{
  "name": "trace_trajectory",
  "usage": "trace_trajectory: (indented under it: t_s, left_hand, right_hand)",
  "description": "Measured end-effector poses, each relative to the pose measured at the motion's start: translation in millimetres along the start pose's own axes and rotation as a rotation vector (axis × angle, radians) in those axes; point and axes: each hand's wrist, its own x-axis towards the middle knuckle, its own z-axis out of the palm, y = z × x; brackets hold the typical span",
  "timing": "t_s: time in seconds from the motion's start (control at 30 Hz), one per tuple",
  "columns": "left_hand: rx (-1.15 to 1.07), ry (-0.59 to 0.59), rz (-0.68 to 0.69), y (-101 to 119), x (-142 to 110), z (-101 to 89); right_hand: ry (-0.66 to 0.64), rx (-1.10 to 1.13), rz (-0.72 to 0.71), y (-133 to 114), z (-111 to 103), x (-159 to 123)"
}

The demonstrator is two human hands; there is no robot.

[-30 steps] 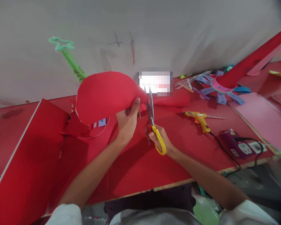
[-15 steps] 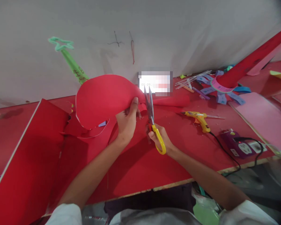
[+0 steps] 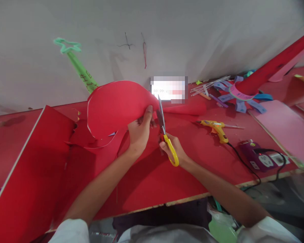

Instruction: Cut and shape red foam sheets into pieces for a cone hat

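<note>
My left hand point(image 3: 140, 130) pinches a curved sheet of red paper point(image 3: 116, 106) near its right end, thumb on top and fingers beneath. The sheet bends upward above the table, and its left edge curls. My right hand point(image 3: 176, 148) grips a pair of scissors point(image 3: 171, 148) with yellow handles, points toward the wall. The blades are parted a little and stand at the right edge of the sheet. Whether they touch the paper I cannot tell. A rolled red piece point(image 3: 184, 108) lies just behind the blades.
On the right lie a yellow glue gun point(image 3: 215, 126) with a cord and a purple power socket point(image 3: 259, 157). A lit screen point(image 3: 164, 89) leans on the wall. A red board point(image 3: 30, 168) stands at left. Behind the sheet rises a green cone point(image 3: 79, 71) with a star.
The red sheet has shifted slightly right with my left hand, and its left side curls more. The scissor blades have tilted a little and changed their gap.
</note>
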Motion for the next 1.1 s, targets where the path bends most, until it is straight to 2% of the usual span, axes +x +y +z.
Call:
trace_trajectory:
  t_s: [0.37, 1.1]
  left_hand:
    - [0.030, -0.004, -0.008, -7.6, -1.9, -0.8]
    - [0.058, -0.022, -0.007, -8.4, 0.3, -3.9]
  right_hand:
    - [0.020, 0.007, -0.010, -1.8, 0.0, 0.5]
    - [0.025, -0.026, 0.009, 0.4, -1.3, 0.4]
